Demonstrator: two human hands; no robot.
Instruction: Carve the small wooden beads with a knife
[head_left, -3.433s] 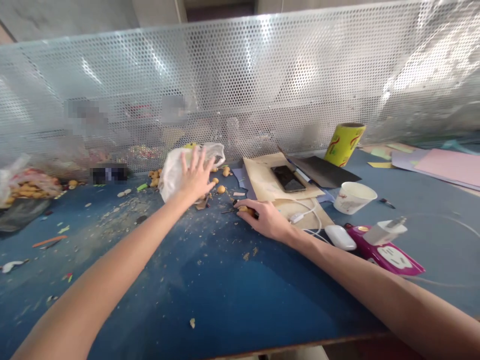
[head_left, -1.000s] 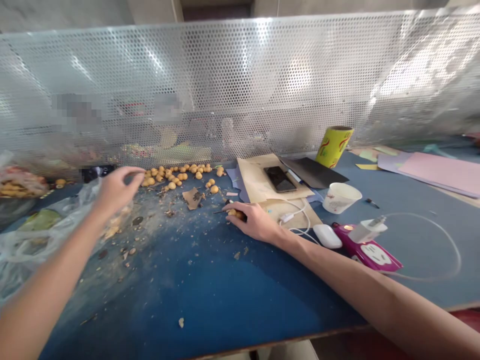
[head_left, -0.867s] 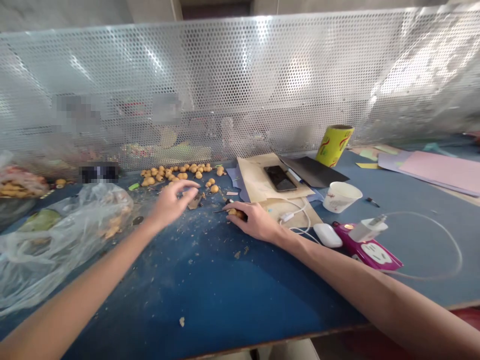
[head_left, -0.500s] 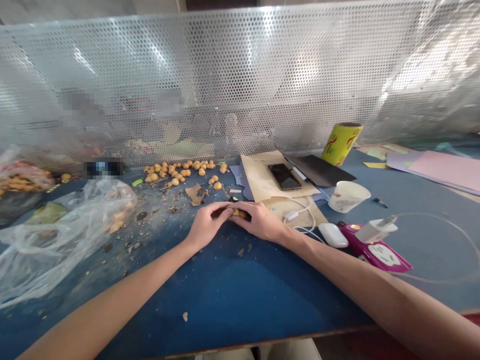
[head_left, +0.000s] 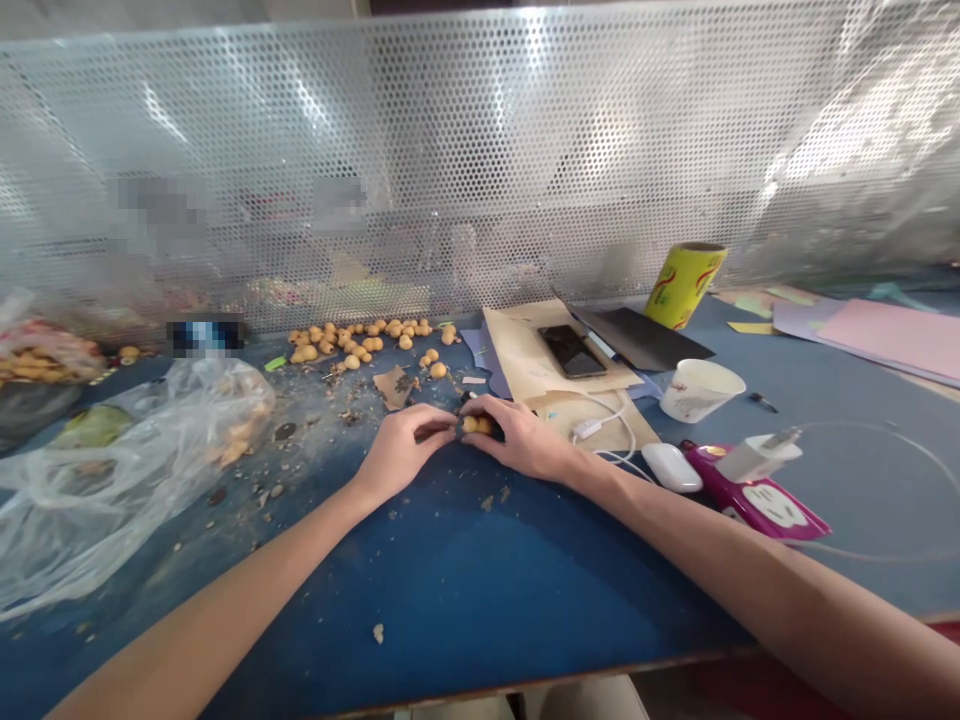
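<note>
At the middle of the blue table, my right hand (head_left: 517, 436) is closed around a small yellow-brown gourd (head_left: 478, 426) with rounded bulges, its far side hidden by my fingers. Just left of it, my left hand (head_left: 405, 445) has thumb and fingertips brought together at the gourd's end. Something small and dark shows by those fingertips, too small to name. Beyond both hands lies a spread of similar small gourds (head_left: 367, 342), with a torn brown scrap (head_left: 393, 387) nearer to my left hand.
A clear plastic bag (head_left: 142, 480) and dirt crumbs lie left. Toward the right are a phone (head_left: 571, 351) on brown paper, a paper cup (head_left: 702, 390), a white earbud case (head_left: 673, 467), a magenta power strip (head_left: 757, 495) and a yellow roll (head_left: 684, 287). A perforated metal screen (head_left: 465, 150) stands behind.
My left hand has drawn slightly left from my right hand, so more of the gourd shows. The gourd remains in my right hand. The view has shifted a little.
</note>
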